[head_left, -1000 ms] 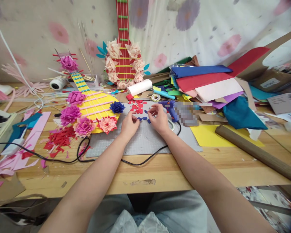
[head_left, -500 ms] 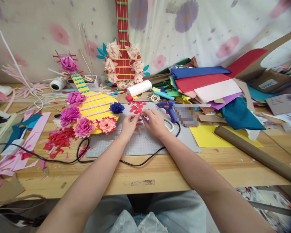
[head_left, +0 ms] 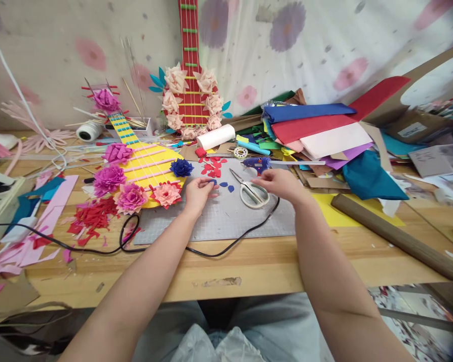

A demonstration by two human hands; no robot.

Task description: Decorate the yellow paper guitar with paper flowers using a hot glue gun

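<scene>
My left hand (head_left: pixel 197 195) pinches a small dark blue paper petal (head_left: pixel 213 182) over the grey cutting mat (head_left: pixel 211 221). To its right, loose blue petals (head_left: pixel 231 189) lie on the mat. My right hand (head_left: pixel 285 185) is closed around the handle of a blue glue gun (head_left: pixel 257 163); the handle itself is mostly hidden. Just left of that hand lie scissors (head_left: pixel 253 195) with pale handles. Red paper petals (head_left: pixel 212 167) are heaped at the mat's back. A yellow paper-flowered instrument (head_left: pixel 151 168) rests at the mat's left, bearing a dark blue flower (head_left: pixel 181 168).
The glue gun's black cord (head_left: pixel 226 251) loops across the mat and bench. Red scraps (head_left: pixel 92 216) lie at left. A red flowered instrument (head_left: pixel 192 100) leans at the back. Folded coloured paper (head_left: pixel 317 125) and a brown roll (head_left: pixel 396 236) occupy the right.
My right hand has left my left hand's side and moved right onto the glue gun, uncovering the scissors and loose blue petals. My left hand has shifted slightly left.
</scene>
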